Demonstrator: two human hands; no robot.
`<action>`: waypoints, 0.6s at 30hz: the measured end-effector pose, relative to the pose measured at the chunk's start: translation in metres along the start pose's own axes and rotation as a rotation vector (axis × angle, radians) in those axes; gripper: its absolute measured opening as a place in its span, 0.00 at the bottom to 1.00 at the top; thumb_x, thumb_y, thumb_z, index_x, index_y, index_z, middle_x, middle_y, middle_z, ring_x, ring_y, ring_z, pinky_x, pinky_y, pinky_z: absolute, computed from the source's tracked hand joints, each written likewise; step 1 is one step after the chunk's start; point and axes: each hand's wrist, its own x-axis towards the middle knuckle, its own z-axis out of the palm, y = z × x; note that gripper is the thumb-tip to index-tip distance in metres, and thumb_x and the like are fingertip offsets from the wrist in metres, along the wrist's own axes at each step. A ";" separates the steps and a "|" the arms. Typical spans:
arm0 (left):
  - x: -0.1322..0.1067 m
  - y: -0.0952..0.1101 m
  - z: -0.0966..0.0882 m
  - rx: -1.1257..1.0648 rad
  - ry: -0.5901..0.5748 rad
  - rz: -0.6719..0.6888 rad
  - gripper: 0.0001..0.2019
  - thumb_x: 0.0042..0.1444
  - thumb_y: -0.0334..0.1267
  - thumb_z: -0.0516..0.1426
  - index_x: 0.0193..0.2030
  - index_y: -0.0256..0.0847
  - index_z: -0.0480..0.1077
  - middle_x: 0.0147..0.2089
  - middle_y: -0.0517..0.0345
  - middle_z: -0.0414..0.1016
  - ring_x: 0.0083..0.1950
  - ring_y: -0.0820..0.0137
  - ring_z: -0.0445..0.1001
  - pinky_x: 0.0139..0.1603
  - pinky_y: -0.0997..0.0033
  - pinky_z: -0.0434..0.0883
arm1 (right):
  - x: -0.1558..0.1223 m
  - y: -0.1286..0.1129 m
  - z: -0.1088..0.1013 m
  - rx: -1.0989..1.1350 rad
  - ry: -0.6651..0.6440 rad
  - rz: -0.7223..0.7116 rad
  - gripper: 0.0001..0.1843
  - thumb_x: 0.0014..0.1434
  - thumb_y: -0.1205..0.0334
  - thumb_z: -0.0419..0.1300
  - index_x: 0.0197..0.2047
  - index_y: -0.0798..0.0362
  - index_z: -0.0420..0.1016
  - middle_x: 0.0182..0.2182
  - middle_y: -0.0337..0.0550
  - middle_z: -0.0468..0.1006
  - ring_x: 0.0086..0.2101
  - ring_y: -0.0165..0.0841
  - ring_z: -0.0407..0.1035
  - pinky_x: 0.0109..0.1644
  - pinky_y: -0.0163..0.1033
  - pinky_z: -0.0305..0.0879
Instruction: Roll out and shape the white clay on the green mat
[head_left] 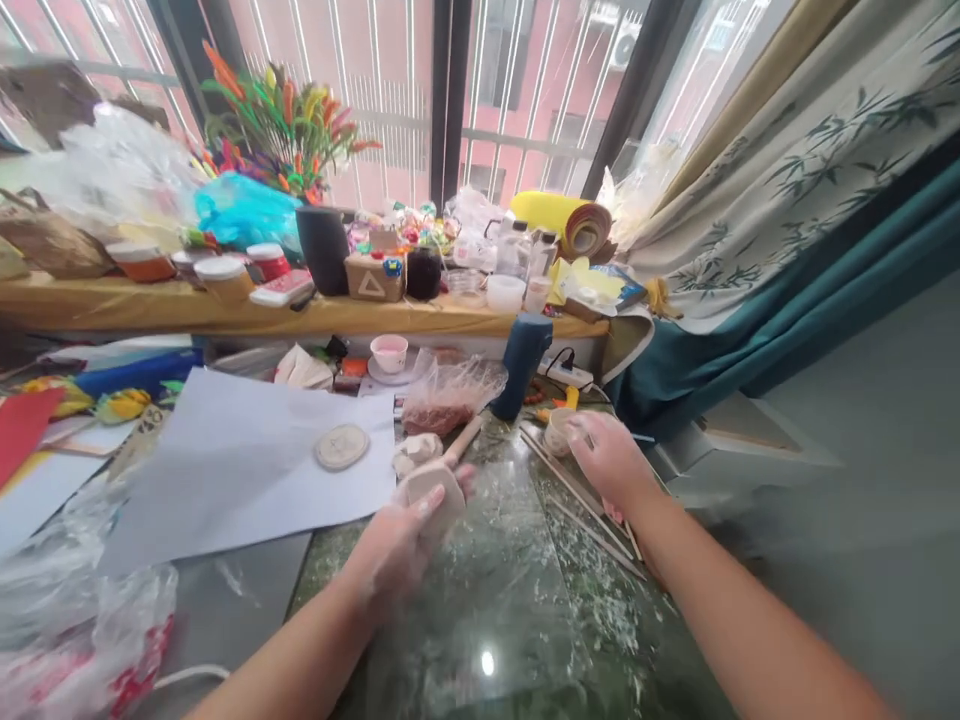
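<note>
My left hand [409,535] is closed around a flat, pale clay disc [435,490], the thumb lying across its face. Over a small beige cup [558,432] bends my right hand [611,460], its fingers curled at the rim; what they pinch, if anything, is hidden. Just beyond the left hand are a wooden rod [465,440], perhaps a rolling pin, and a lump of whitish clay [417,454]. Another round disc [341,447], with faint marks on its surface, lies on the white paper [255,480]. Thin wooden sticks [577,490] lie beside the right hand.
Behind the clay sits a clear plastic bag [454,390] with brownish contents. A dark blue cylinder [521,367] stands near a power strip [566,374]. The window ledge [450,320] carries jars, bottles and a yellow roll [562,220]. White residue marks the green tabletop [480,600].
</note>
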 end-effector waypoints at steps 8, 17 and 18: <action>0.005 0.023 -0.007 -0.310 -0.023 0.008 0.20 0.61 0.35 0.64 0.60 0.39 0.71 0.61 0.47 0.78 0.61 0.59 0.77 0.72 0.58 0.65 | 0.029 -0.010 0.012 -0.269 -0.349 0.027 0.25 0.67 0.42 0.53 0.30 0.52 0.78 0.34 0.49 0.80 0.38 0.41 0.74 0.41 0.40 0.61; 0.007 0.030 -0.006 -0.353 -0.008 0.031 0.17 0.61 0.31 0.61 0.57 0.36 0.74 0.56 0.46 0.81 0.59 0.61 0.78 0.72 0.59 0.64 | 0.020 -0.025 -0.015 -0.260 -0.204 0.085 0.28 0.72 0.45 0.45 0.37 0.52 0.81 0.36 0.49 0.83 0.41 0.42 0.76 0.44 0.41 0.64; 0.007 0.031 -0.006 -0.360 -0.017 0.029 0.16 0.61 0.31 0.61 0.56 0.35 0.74 0.55 0.46 0.81 0.58 0.62 0.78 0.71 0.60 0.64 | 0.010 -0.034 -0.016 -0.249 -0.149 0.090 0.30 0.73 0.48 0.41 0.41 0.53 0.82 0.41 0.51 0.83 0.46 0.43 0.75 0.49 0.42 0.65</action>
